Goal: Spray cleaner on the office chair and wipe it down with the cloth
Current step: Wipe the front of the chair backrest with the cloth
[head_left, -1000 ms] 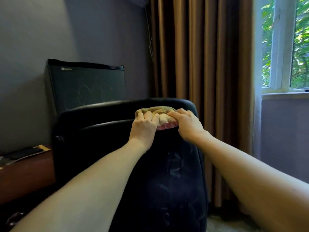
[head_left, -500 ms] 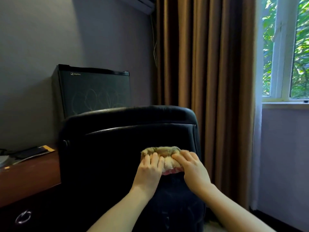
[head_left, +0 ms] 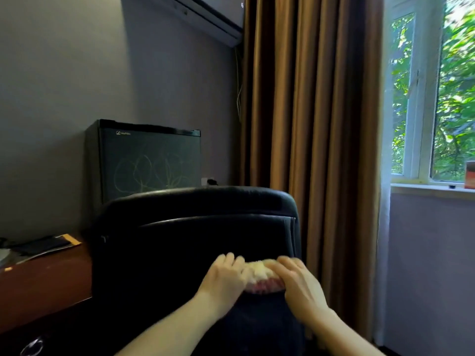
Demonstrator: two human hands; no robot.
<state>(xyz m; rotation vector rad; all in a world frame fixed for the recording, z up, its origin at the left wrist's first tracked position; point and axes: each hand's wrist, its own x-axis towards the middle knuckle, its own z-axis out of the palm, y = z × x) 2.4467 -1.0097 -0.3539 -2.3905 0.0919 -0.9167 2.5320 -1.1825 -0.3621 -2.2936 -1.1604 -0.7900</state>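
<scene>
Leather of the office chair backrest fills the middle; its rounded top edge stands in front of a dark mini fridge, its right edge just beside the brown curtain, its left edge near the wooden bench; bare backrest lies open above and left of the hands; the cloth, yellowish with a pink lower edge, sits low on the backrest near its right edge; left hand and right hand lie side by side on it, palms down, fingers laid flat and pressing it to the leather, not curled round it; both are blurred.
</scene>
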